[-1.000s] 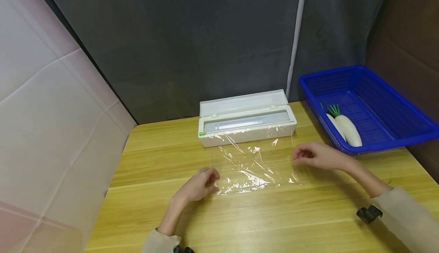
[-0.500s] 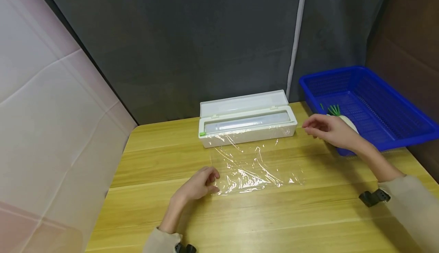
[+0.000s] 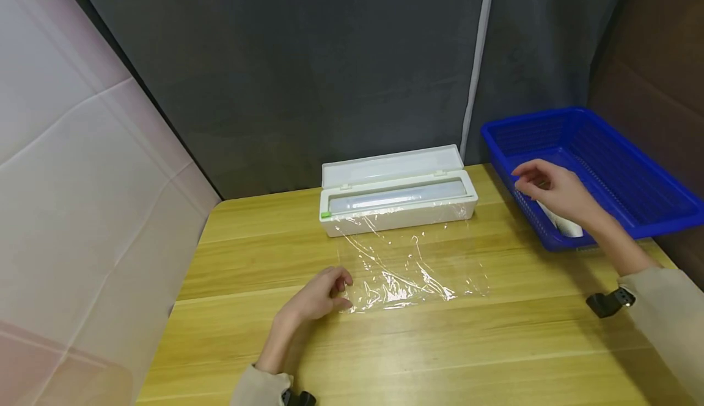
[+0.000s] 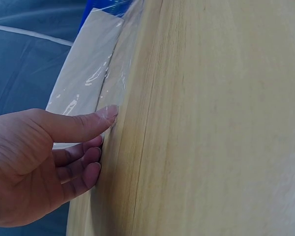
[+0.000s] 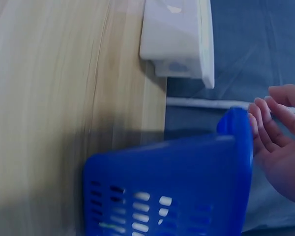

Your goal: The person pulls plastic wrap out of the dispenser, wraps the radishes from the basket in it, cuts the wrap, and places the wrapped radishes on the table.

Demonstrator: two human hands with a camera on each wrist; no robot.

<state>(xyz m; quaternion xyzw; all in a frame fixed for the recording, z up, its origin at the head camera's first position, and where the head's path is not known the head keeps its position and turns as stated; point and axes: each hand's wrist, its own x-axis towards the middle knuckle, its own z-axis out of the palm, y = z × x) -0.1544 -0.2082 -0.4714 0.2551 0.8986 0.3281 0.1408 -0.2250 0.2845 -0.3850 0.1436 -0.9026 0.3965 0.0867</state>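
Note:
A clear sheet of cling film [image 3: 409, 271] stretches toward the person from a white dispenser box [image 3: 398, 213] with its lid raised. At the film's near left corner, my left hand [image 3: 319, 295] pinches the edge; in the left wrist view the film passes under the thumb [image 4: 83, 125]. My right hand [image 3: 558, 189] is over the left side of the blue basket [image 3: 638, 232], fingers loosely bent and holding nothing. Beneath it a white radish [image 3: 566, 225] shows in part, its green top hidden by the hand.
The wooden table [image 3: 247, 253] ends at a dark grey curtain [image 3: 330, 76] behind the box. A pale cloth wall [image 3: 82, 210] stands to the left, a brown one [image 3: 649, 57] to the right. A green slider [image 3: 326, 214] sits at the box's left end.
My right hand has let go of the film's right side and moved up and right to over the basket. The left hand stays at its corner.

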